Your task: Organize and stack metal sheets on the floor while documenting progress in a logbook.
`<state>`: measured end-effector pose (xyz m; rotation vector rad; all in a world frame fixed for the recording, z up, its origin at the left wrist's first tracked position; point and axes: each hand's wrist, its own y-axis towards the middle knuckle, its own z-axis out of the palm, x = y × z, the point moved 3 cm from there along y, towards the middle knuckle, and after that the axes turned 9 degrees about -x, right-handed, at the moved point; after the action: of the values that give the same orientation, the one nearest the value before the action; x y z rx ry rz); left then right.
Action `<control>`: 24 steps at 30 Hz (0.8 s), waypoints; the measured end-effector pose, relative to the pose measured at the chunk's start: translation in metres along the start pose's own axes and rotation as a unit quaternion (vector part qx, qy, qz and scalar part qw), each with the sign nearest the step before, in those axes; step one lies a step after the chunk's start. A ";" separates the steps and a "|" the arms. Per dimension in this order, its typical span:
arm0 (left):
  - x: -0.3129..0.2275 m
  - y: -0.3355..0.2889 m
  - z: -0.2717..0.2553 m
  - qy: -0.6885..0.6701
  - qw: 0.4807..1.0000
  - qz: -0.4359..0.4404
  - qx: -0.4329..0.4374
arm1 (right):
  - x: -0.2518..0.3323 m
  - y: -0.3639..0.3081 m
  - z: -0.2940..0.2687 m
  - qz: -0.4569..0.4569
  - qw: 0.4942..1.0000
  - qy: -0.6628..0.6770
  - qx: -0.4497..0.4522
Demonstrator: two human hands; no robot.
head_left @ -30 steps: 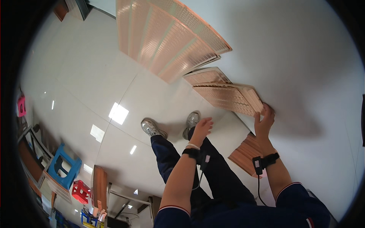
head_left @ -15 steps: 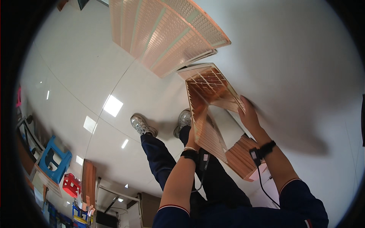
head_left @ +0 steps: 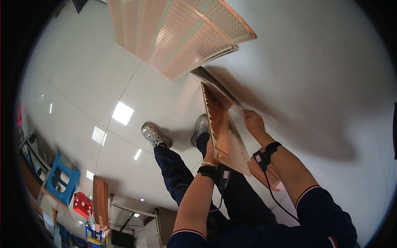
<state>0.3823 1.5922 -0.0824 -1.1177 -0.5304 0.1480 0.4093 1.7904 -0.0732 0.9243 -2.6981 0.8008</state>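
My left hand [head_left: 210, 155] grips the edge of a copper-coloured slatted panel [head_left: 228, 151], which stands tilted before my legs; its fingers are mostly hidden behind the panel. My right hand [head_left: 254, 124] is closed on the edge of a thin panel [head_left: 221, 89], seen almost edge-on, which runs from my fingers up to the left. Toward the far end the two panels come close together; whether they are joined, I cannot tell. Beyond them stands a large fanned row of copper-coloured panels [head_left: 175, 35] with pale green strips.
A wood-grained piece [head_left: 266, 175] lies below my right wrist. My shoes [head_left: 154, 134] are on the glossy tiled floor [head_left: 82, 82]. At the lower left are a blue plastic stool [head_left: 62, 180], a red crate [head_left: 82, 204] and an upright wooden board [head_left: 100, 200].
My right hand has moved left, swinging its panel in from a wide angle, so the gap between the two panels is now narrow. My left hand is nearly still.
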 end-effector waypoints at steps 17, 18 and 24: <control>0.007 0.034 -0.027 0.137 0.980 0.106 0.095 | -0.069 -0.059 -0.142 0.083 0.987 -0.103 0.095; 0.006 0.036 -0.024 0.113 0.985 0.086 0.097 | -0.068 -0.068 -0.152 0.077 0.991 -0.070 0.082; -0.009 0.031 -0.006 0.228 0.925 0.197 0.232 | -0.068 -0.135 -0.211 0.088 0.978 -0.159 0.097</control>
<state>0.3816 1.5978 -0.1144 -0.7428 0.1537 0.3343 0.5442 1.8508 0.1401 0.9335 -3.0562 1.0500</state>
